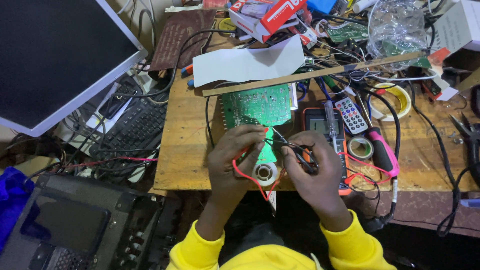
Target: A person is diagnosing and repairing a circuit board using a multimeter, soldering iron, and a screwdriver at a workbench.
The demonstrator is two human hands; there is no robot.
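Nearest: yellow sleeves (345,240) at the worktop (187,150) edge, both hands close together over the front edge.

Left hand (232,160): fingers curled shut on a thin red wire (245,175), which loops down below the hand and off the edge.

Right hand (312,167): closed on small black-handled cutters (295,150), tips pointing left toward the left fingertips and the wire end. Can't tell whether the tips are actually on the wire; too small.

Handling call on the wire: light, limp, slick insulation, no stiffness of its own. Best pinched close to the free end so the end doesn't flop; likely a fine core, so easy to nick.

Just under the hands: spool of solder (265,172), white hub, touching nothing I can confirm.

Right of the hands: orange multimeter (320,125), partly under the right hand. Roll of tape (361,147) and pink-handled tool (382,152) beside it.

Mid: green circuit board (257,106), solder side up, just beyond the fingertips. Small white remote (351,116) to its right.

Far: long wooden strip (310,74) lying across, white paper sheet (247,62) behind it, red-and-white box (267,17), clear plastic bag (395,25), tangle of cables.

Left side: black keyboard (137,125) and a tilted monitor (55,55), off the worktop.
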